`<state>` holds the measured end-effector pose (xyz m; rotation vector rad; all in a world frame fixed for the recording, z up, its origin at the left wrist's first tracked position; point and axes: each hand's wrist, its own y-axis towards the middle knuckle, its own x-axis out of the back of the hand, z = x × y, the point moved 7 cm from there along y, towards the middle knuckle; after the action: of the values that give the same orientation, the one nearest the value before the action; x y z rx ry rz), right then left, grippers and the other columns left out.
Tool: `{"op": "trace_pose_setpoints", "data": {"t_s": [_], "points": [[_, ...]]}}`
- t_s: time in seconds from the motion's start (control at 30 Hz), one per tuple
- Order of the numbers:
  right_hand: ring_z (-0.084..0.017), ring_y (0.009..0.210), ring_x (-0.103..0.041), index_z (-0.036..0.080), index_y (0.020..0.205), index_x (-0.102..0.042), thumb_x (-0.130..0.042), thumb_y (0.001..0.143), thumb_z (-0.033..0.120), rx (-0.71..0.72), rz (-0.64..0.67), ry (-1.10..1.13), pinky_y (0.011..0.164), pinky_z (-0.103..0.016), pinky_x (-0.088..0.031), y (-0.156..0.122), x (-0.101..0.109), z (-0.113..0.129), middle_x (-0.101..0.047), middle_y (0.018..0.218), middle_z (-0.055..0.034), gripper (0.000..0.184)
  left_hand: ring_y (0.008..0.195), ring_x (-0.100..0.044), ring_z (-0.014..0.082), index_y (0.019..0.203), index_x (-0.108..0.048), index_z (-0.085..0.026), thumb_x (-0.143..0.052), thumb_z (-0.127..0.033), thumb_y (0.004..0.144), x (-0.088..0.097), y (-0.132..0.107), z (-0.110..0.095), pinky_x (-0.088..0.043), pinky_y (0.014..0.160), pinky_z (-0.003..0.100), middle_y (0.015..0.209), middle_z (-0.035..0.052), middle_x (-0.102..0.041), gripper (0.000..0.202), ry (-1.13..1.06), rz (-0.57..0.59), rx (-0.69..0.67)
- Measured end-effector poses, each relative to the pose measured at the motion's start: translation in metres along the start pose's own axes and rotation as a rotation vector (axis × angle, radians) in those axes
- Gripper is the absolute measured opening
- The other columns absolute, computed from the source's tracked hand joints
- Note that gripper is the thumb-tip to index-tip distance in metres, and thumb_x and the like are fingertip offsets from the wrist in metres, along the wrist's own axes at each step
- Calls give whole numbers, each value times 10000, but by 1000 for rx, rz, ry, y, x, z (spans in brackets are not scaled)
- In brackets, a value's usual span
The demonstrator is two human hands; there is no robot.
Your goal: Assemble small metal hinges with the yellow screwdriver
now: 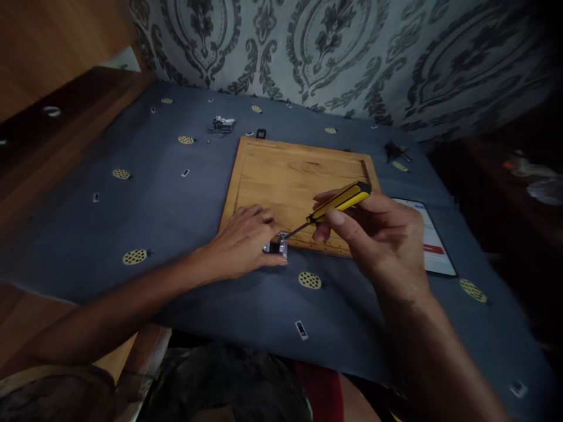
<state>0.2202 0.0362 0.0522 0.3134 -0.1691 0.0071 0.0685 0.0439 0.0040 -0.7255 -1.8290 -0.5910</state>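
Note:
My right hand (376,237) is closed around a screwdriver (336,205) with a yellow and black handle. Its thin shaft slants down to the left, and the tip meets a small metal part (278,246) at the near edge of a wooden board (290,176). My left hand (244,240) rests on that same near-left corner of the board, fingers pinched on the metal part and holding it down. The part is mostly hidden by my fingers.
The board lies on a blue cloth (167,205) printed with yellow pineapples. A phone (433,240) with a lit screen lies right of the board. Small metal pieces (222,124) sit at the back left, a dark object (394,152) at the back right. Patterned wallpaper rises behind.

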Motion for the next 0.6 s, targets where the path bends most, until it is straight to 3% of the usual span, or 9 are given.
{"op": "trace_pose_setpoints", "data": {"t_s": [0.13,0.3,0.5,0.6], "points": [[-97,477,-630,248,819,-759,-893,756,431,14,-4,14,476,-251,-588,1,-3,4,-724,784,18,235,1053,-578,273,1044,-703,-160,-781,-482,880,1,0,0,-448,914,384,1047,75,-643,369,-17,-3,-3],[-98,431,-621,240,751,-712,-920,723,407,6,-37,26,413,-244,-564,1,-5,5,-748,769,17,268,1038,-581,262,1023,-701,-165,-786,-471,879,1,0,-1,-444,908,369,1032,65,-638,349,-10,-14,-5],[-122,502,-673,284,993,-761,-850,814,427,17,39,45,517,-293,-619,1,-4,4,-778,881,8,246,1046,-587,272,1017,-716,-150,-779,-498,877,0,0,0,-448,916,382,1029,74,-640,380,-1,0,1],[-108,510,-674,267,923,-774,-847,821,398,21,47,29,503,-275,-606,0,-4,3,-776,941,1,181,1051,-586,271,1035,-717,-157,-782,-487,878,1,-1,0,-449,921,381,1032,72,-640,371,-15,-24,-5]]}}
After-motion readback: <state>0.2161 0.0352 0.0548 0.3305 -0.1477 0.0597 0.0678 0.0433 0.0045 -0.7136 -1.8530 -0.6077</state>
